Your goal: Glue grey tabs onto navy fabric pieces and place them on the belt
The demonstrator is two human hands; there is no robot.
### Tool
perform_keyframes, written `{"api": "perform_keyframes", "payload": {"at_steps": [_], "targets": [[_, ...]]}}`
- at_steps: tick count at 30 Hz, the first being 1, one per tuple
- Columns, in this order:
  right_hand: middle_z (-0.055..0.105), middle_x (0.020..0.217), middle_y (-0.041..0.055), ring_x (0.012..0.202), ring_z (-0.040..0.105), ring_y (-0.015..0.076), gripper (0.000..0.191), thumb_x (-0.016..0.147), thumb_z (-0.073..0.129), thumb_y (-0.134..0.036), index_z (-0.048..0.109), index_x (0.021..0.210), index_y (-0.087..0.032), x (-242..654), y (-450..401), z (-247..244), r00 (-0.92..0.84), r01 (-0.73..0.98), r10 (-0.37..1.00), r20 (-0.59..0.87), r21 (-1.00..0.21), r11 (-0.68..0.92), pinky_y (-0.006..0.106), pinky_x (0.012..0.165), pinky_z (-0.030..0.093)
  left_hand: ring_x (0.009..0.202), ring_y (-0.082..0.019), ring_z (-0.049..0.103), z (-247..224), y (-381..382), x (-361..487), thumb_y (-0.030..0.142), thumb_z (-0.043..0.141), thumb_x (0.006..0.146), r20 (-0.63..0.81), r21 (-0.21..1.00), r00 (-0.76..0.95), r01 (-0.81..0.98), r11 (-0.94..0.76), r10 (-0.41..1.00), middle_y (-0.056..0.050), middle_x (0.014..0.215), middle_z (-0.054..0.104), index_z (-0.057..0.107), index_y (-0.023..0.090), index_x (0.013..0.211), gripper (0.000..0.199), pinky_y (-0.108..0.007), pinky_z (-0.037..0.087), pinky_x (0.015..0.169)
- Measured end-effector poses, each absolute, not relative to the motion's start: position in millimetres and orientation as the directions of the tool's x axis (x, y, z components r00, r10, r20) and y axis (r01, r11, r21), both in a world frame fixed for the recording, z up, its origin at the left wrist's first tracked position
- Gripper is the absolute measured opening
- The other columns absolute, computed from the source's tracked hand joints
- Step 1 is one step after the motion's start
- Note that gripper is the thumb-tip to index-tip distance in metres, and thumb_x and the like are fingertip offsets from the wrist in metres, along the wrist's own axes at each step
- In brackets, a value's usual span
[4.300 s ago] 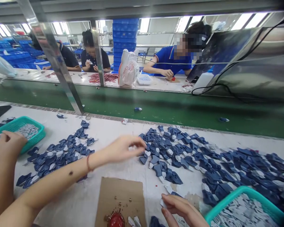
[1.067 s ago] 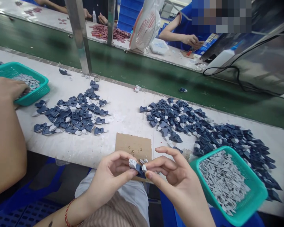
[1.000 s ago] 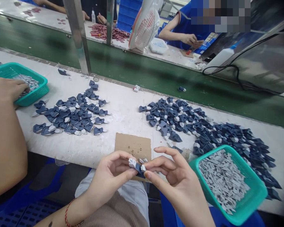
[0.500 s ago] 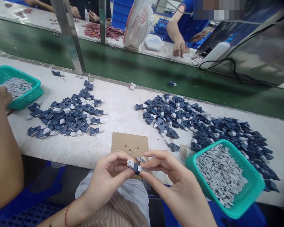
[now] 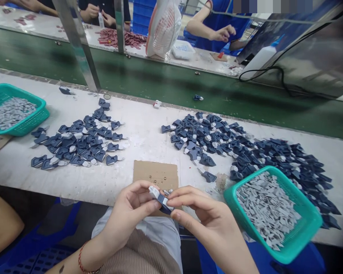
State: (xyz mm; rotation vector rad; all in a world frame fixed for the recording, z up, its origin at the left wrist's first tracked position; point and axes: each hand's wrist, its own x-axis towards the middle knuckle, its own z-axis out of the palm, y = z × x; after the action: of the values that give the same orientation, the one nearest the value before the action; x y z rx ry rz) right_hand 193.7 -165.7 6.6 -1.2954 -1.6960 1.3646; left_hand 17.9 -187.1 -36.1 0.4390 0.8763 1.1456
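Observation:
Between my two hands, just in front of my lap, is a small navy-and-white plastic part (image 5: 161, 198). My left hand (image 5: 134, 201) pinches its navy side between thumb and fingers, with a white end sticking up. From the other side, the fingertips of my right hand (image 5: 200, 209) close on its lower white end. Behind the hands lies a piece of brown cardboard (image 5: 156, 171) with tiny metal bits and a few small grey pieces on it; my fingers partly cover it.
A green basket (image 5: 317, 224) of small grey pieces stands at right, beside a large pile of navy parts (image 5: 280, 156). A smaller pile (image 5: 77, 140) and another green basket (image 5: 42, 110) lie left. Co-workers sit beyond the green conveyor belt (image 5: 148, 78). A neighbour's arm (image 5: 2, 224) shows at left.
The part in my hands has tilted, its white end now higher. The neighbour's hand has left the left basket. Across the belt, a co-worker's hand has lifted off the table.

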Motion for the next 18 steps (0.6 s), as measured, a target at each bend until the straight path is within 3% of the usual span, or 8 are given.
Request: {"api": "perform_keyframes", "payload": {"at_steps": [4, 10, 15, 18], "targets": [[0.070, 0.100, 0.0033, 0.095, 0.067, 0.0180, 0.018, 0.093, 0.058, -0.031, 0.076, 0.098, -0.033, 193.6, -172.7, 0.7, -0.339, 0.298, 0.941, -0.026, -0.951, 0.082, 0.027, 0.079, 0.055, 0.088, -0.017, 0.067, -34.1, -185.5, 21.6, 0.024, 0.081, 0.074, -0.422, 0.654, 0.146, -0.634, 0.412, 0.895, -0.004, 0.093, 0.073, 0.071, 0.019, 0.093, 0.022, -0.025, 0.055, 0.079], [0.067, 0.099, 0.0055, 0.098, 0.066, 0.0201, 0.024, 0.095, 0.053, -0.034, 0.076, 0.098, -0.032, 186.8, -179.3, -9.9, -0.257, 0.287, 0.965, 0.054, -0.949, 0.129, 0.029, 0.082, 0.056, 0.100, -0.021, 0.067, -32.0, -184.3, 24.0, 0.028, 0.078, 0.077, -0.409, 0.649, 0.168, -0.637, 0.416, 0.897, -0.006, 0.102, 0.075, 0.075, 0.021, 0.103, 0.027, -0.029, 0.053, 0.088], [0.065, 0.103, 0.0040, 0.103, 0.064, 0.0180, 0.026, 0.096, 0.051, -0.037, 0.075, 0.105, -0.035, 187.1, -180.5, -14.2, -0.265, 0.193, 0.964, 0.004, -0.979, 0.057, 0.026, 0.087, 0.054, 0.104, -0.021, 0.067, -32.9, -180.9, 25.4, 0.023, 0.080, 0.075, -0.392, 0.660, 0.176, -0.630, 0.409, 0.903, -0.006, 0.104, 0.075, 0.074, 0.024, 0.108, 0.034, -0.029, 0.051, 0.091], [0.066, 0.107, 0.0037, 0.099, 0.064, 0.0172, 0.027, 0.098, 0.049, -0.039, 0.075, 0.104, -0.035, 190.5, -181.5, -20.2, -0.246, 0.056, 0.967, -0.073, -0.997, -0.061, 0.024, 0.080, 0.055, 0.101, -0.020, 0.068, -34.2, -179.0, 26.5, 0.022, 0.081, 0.074, -0.402, 0.660, 0.187, -0.619, 0.425, 0.897, -0.006, 0.102, 0.075, 0.073, 0.023, 0.107, 0.035, -0.028, 0.052, 0.089]]}}
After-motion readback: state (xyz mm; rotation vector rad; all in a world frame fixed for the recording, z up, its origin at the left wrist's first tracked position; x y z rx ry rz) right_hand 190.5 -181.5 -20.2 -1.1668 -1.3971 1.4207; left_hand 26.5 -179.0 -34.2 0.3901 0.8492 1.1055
